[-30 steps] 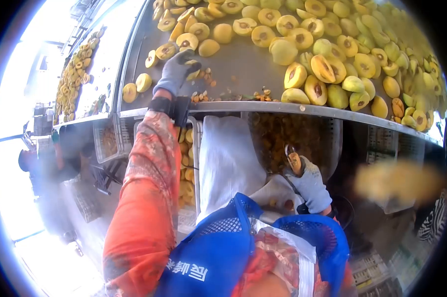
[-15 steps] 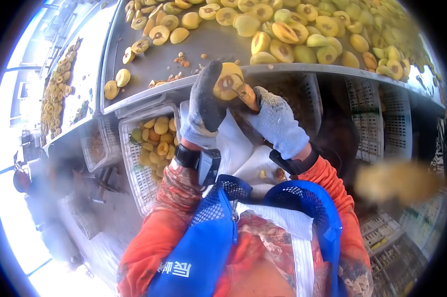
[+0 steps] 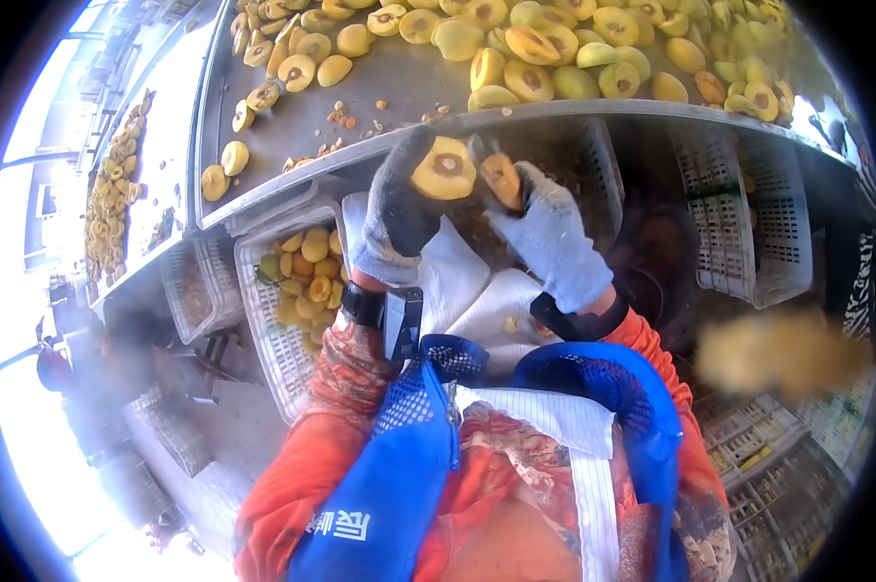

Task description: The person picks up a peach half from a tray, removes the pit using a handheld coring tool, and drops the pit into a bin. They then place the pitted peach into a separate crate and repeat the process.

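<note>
My left hand [image 3: 396, 218], in a grey glove with dark fingers and palm, is closed on a yellow peach half [image 3: 444, 169]. The cut face is turned up, with a brown-ringed centre showing. My right hand [image 3: 552, 233], in a light grey glove, grips a short tool with a wooden handle [image 3: 502, 181]. Its dark tip stands just right of the peach half, apart from it; the tip's exact shape is blurred. Both hands are in front of the table edge, above a white cloth [image 3: 457, 281] over my lap.
Many peach halves [image 3: 530, 78] lie on the metal table [image 3: 389, 78], with small pit pieces [image 3: 341, 116] near its edge. A white crate [image 3: 278, 373] of peach halves stands below left. More white crates [image 3: 714, 218] stand right. A blurred yellowish object [image 3: 782, 357] hangs at the right.
The tool in my right hand has pulled back to the right, off the peach half, and now points upward. My left hand still holds the half, its cut face more exposed. The view has shifted slightly.
</note>
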The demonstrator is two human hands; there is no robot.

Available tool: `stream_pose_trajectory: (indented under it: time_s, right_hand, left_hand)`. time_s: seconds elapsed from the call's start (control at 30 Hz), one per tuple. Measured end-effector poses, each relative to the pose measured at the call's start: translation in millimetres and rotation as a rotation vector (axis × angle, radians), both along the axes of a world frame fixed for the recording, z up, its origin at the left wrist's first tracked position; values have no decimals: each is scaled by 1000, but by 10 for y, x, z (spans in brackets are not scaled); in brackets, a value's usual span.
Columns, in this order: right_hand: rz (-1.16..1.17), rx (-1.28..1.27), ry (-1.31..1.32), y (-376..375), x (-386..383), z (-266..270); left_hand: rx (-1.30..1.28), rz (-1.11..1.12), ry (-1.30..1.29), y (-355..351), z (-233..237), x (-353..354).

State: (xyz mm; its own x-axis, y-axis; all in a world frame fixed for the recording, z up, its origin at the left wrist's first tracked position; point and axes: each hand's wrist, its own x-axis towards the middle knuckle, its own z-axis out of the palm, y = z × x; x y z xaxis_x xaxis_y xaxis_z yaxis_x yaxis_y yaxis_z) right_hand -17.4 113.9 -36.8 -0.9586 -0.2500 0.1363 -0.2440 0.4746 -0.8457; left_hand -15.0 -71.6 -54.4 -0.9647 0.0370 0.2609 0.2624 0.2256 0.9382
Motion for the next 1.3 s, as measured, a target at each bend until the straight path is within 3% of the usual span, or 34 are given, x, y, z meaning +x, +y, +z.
stream_pose_trajectory:
  time_s: [0.07, 0.13, 0.3, 0.47, 0.57, 0.67, 0.77, 0.87, 0.97, 1.07, 1.13, 1.2, 1.27, 1.3]
  right_hand:
    - [27, 38, -61, -3, 89, -67]
    - [25, 69, -126, -40, 120, -70]
    - [-13, 2, -179, -152, 205, -152]
    - [53, -157, -244, -209, 337, -178]
    - [132, -186, 118, -197, 343, -229]
    - [274, -491, -970, 64, 308, 226]
    - [509, -616, -1011, 244, 304, 322]
    - [569, -653, -1096, 329, 311, 269]
    - [475, -779, -1208, 382, 404, 374]
    - [627, -1150, -1334, 387, 491, 259]
    - [559, -992, -1247, 402, 491, 213]
    - [570, -743, -1107, 415, 454, 87]
    - [606, -851, -1107, 367, 476, -48]
    - [623, -906, -1104, 350, 476, -78]
  left_hand:
    - [-271, -42, 200, -19, 89, -46]
    - [-53, -58, 21, 115, 173, -68]
    - [-405, 85, 247, 314, 530, 15]
    - [240, 229, -142, 533, 514, 158]
    - [294, 235, -191, 598, 563, 188]
    - [330, 210, -270, 635, 663, 212]
    - [330, 120, -283, 621, 665, 203]
    - [242, 13, -333, 614, 729, 172]
    - [206, -59, -378, 652, 710, 151]
    - [276, -53, -463, 710, 779, 184]
    - [349, -27, -492, 725, 704, 222]
    - [208, -64, -440, 673, 564, 252]
    - [44, -119, -409, 610, 584, 223]
    - [145, -88, -480, 621, 633, 211]
